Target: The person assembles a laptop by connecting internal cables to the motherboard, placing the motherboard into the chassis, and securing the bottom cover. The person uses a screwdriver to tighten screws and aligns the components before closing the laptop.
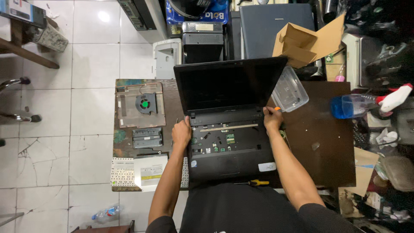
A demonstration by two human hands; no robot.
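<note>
We see the laptop (230,125) open near the middle of the surface (321,142), keyboard removed, boards showing. Left hand (181,133) is curled on the laptop's left edge by the hinge. Right hand (272,118) is closed on a small orange tool (277,109) at the right hinge. A fan (145,104) lies at the far left corner, a screwdriver (255,182) at the near edge.

**Open black laptop, keyboard off**

The black laptop (230,125) sits on the dark table with its lid raised and the screen dark. The keyboard bay lies bare — green board parts and a pale strip show inside the base. The palm rest faces the person, with a white sticker at its right corner — the base lies flat and square to the table edge.
</note>
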